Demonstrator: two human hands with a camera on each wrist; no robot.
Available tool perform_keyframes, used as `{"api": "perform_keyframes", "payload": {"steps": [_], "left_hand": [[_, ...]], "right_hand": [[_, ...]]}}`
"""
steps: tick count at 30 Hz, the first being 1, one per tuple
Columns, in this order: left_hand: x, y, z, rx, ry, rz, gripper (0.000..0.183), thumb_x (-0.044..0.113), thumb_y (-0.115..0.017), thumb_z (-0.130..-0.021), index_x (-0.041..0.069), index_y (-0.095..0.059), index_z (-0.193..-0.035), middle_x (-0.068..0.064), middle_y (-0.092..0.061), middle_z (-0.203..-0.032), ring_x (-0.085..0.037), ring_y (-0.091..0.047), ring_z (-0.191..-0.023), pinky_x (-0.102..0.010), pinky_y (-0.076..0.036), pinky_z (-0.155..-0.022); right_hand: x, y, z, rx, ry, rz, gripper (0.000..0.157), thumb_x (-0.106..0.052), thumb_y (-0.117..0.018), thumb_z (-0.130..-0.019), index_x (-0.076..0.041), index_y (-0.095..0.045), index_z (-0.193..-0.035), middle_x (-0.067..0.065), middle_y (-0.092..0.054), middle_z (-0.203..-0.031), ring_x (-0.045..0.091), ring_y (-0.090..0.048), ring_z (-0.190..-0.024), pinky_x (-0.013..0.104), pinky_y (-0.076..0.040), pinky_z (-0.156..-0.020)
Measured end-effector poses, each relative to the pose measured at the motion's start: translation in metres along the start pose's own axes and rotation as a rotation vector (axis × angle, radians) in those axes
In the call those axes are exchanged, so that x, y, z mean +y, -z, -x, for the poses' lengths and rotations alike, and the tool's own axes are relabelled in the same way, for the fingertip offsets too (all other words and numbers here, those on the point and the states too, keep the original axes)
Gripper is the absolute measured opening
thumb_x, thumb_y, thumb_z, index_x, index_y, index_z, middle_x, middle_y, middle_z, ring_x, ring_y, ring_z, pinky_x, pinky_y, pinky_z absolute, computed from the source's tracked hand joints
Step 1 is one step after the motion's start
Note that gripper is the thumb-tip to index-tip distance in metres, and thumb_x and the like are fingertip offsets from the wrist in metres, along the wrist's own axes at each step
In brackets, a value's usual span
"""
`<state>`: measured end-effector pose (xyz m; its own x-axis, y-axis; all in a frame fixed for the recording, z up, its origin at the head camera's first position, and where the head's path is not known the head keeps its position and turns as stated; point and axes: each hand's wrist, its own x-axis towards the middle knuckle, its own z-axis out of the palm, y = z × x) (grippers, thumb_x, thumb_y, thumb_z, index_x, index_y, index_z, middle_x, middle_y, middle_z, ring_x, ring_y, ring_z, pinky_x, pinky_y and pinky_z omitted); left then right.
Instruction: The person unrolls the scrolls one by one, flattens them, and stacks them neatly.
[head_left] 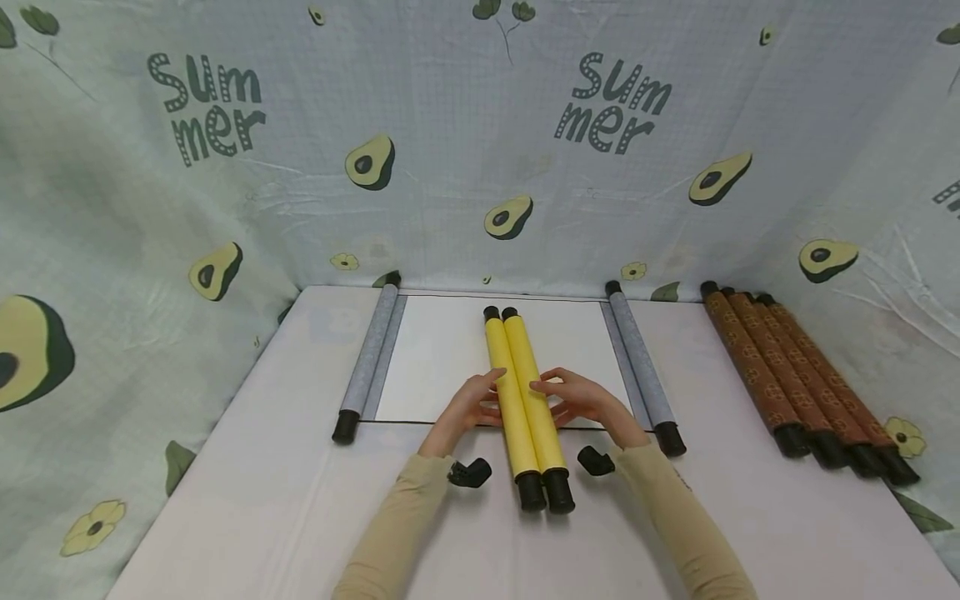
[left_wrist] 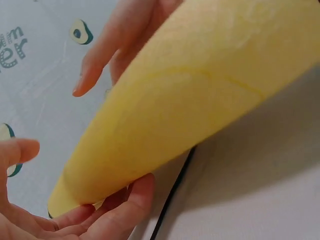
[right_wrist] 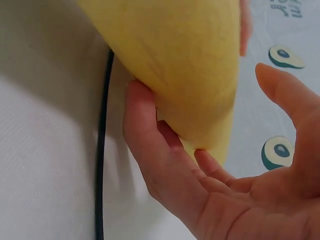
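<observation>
A pair of long yellow rolls (head_left: pixel 520 400) with black end caps lies side by side between my hands, above a white sheet (head_left: pixel 442 342). From the left side, my left hand (head_left: pixel 474 402) holds the left roll with bent fingers under it. In the left wrist view, the thumb stands off the yellow surface. My right hand (head_left: pixel 581 396) supports the right roll from the other side, fingers (right_wrist: pixel 142 115) curled beneath and thumb raised away. The rolls' near ends reach past the sheet's front black line and cast a shadow on the table.
Grey rolls with black caps edge the sheet: a left one (head_left: pixel 367 358) and a right one (head_left: pixel 645 367). Several brown patterned rolls (head_left: pixel 795 375) lie side by side on the table (head_left: pixel 247 500) at the right. Behind hangs a cloth (head_left: pixel 450 100) printed with avocados.
</observation>
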<state>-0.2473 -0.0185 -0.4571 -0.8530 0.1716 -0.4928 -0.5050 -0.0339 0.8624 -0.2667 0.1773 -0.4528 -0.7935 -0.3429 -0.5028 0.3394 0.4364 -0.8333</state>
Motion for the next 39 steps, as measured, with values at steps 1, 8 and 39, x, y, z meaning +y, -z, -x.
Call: {"api": "perform_keyframes", "payload": {"steps": [1,8,39], "left_hand": [[0.000,-0.001,0.001,-0.002,-0.006,-0.025,0.054,0.036,-0.054,-0.085,-0.005,-0.035,-0.115,-0.023,-0.047,-0.112,-0.028,-0.060,-0.075,-0.041,-0.053,-0.070],[0.005,-0.006,0.004,-0.002,-0.070,-0.118,0.043,0.021,-0.068,-0.078,0.004,-0.031,-0.095,-0.016,-0.046,-0.100,-0.023,-0.063,-0.068,-0.037,-0.054,-0.067],[0.017,0.015,-0.001,-0.101,-0.118,-0.077,0.042,0.023,-0.062,-0.082,-0.002,-0.048,-0.113,-0.011,-0.053,-0.102,-0.019,-0.057,-0.082,-0.030,-0.052,-0.070]], "right_hand": [[0.000,-0.002,0.000,0.009,0.003,0.009,0.071,-0.043,-0.060,-0.081,-0.005,-0.026,-0.131,0.024,-0.038,-0.131,0.028,-0.062,-0.090,0.039,-0.053,-0.072],[-0.003,-0.009,0.002,0.051,0.021,0.044,0.078,-0.035,-0.071,-0.074,-0.005,-0.025,-0.129,0.019,-0.046,-0.124,0.021,-0.061,-0.084,0.036,-0.052,-0.071],[-0.008,-0.002,0.006,0.063,-0.019,-0.167,0.081,-0.033,-0.063,-0.080,-0.008,-0.016,-0.141,0.021,-0.044,-0.128,0.031,-0.056,-0.105,0.043,-0.046,-0.088]]}}
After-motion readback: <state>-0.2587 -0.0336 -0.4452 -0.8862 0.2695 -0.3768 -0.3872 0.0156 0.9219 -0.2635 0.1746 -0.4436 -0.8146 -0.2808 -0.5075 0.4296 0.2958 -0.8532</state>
